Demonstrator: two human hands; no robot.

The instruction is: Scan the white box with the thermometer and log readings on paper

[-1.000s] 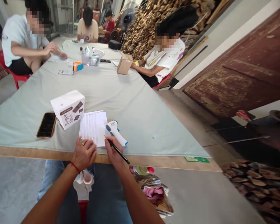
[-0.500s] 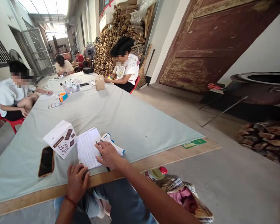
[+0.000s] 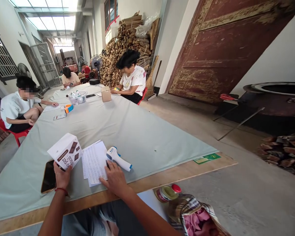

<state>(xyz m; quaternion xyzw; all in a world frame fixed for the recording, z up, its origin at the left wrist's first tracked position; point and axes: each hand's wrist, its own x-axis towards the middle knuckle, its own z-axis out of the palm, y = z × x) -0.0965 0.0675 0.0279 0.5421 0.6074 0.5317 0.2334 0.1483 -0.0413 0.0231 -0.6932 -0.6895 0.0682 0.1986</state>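
Note:
My left hand (image 3: 62,176) is closed on the lower edge of a white box (image 3: 72,144) printed "Su-per Meal", which stands tilted on the cloth. A dark phone (image 3: 48,180) in a brown-edged case lies right beside this hand, partly hidden by hand and box. Handwritten sheets of paper (image 3: 94,162) lie to the right of the box. My right hand (image 3: 116,180) rests on their right edge with a dark pen (image 3: 107,164) between its fingers. Just beyond that hand lies a white and blue infrared thermometer (image 3: 119,159).
Farther along the cloth-covered table (image 3: 137,137) are a cardboard box (image 3: 106,94), a clear basin (image 3: 77,98), an orange-blue tape roll (image 3: 68,108) and another phone (image 3: 60,116). People sit around it. Below the front edge are a red-lidded jar (image 3: 167,192) and a checked bag (image 3: 186,203).
My left hand has moved from the table's front edge up and left onto the white box. My right hand remains at the papers with the pen. The view has shifted slightly.

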